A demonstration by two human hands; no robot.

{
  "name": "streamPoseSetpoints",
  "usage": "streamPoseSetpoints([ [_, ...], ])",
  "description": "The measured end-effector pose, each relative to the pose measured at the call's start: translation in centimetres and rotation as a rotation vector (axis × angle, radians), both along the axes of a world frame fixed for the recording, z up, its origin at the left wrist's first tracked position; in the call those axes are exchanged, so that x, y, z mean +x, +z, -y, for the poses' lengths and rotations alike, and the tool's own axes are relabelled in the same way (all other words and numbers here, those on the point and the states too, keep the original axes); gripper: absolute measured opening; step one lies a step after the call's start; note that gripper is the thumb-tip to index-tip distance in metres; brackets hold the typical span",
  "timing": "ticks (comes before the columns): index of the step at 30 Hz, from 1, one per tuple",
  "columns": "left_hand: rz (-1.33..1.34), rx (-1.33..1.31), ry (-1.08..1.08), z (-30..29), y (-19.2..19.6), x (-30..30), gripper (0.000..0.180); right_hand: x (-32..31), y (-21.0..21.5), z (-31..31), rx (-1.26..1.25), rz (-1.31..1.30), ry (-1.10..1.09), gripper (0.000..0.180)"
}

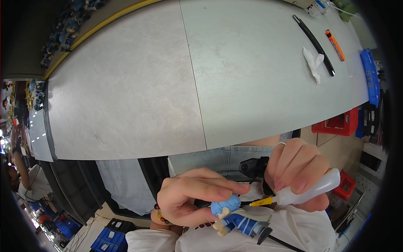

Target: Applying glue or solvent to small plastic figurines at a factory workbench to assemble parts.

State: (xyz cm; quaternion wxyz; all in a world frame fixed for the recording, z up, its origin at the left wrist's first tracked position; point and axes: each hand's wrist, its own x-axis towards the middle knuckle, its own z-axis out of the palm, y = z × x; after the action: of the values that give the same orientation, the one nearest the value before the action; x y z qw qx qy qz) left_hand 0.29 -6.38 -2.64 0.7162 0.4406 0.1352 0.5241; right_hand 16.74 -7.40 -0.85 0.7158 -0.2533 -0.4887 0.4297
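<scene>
My left hand (193, 195) pinches a small figurine (245, 222) by its head. The figurine has light blue hair and a blue outfit with white parts, and lies tilted, its feet pointing to the lower right. In my right hand (296, 168) is a translucent white squeeze bottle (323, 185), its fingers wrapped around the body. A thin yellow nozzle (262, 202) on the bottle points left, toward the figurine's head, with its tip very near the hair. I cannot tell whether the tip touches. Both hands are above my lap, in front of the table's near edge.
On the grey table (126, 92) lie a black rod-like tool (314, 42), a crumpled white tissue (312, 65) and an orange stick-shaped item (335, 45). Several blue figurines (69, 31) stand beyond a yellow edge at far left. A red stool (338, 124) and a blue bin (370, 77) are right.
</scene>
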Motion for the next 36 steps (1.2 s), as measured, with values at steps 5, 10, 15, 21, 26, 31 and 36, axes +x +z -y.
streamPoseSetpoints([
  [5,0.016,-0.013,0.001,0.0,0.2,0.0,0.03,1.0,0.2,0.0,0.015,0.109,0.069,0.036],
  [10,-0.157,0.023,0.034,0.0,1.0,-0.1,0.027,0.4,0.4,0.4,0.006,0.157,-0.028,0.034],
  [15,-0.164,0.025,0.033,-0.2,0.9,-0.2,0.025,-0.1,0.7,0.6,-0.071,0.142,-0.103,0.038],
  [21,-0.199,0.076,0.019,-0.7,0.9,0.0,0.023,0.1,0.7,0.7,-0.05,0.182,-0.069,0.035],
  [26,-0.198,0.167,0.04,-0.8,0.4,-0.3,0.025,0.1,0.5,0.5,-0.086,0.176,-0.168,0.039],
  [31,-0.157,0.234,0.001,-1.5,0.1,-0.8,0.03,0.9,0.8,0.0,-0.004,-0.211,-0.35,0.034],
  [36,-0.225,0.336,-0.031,-1.5,0.0,-1.4,0.035,2.2,0.0,-0.3,0.002,-0.271,-0.408,0.032],
])
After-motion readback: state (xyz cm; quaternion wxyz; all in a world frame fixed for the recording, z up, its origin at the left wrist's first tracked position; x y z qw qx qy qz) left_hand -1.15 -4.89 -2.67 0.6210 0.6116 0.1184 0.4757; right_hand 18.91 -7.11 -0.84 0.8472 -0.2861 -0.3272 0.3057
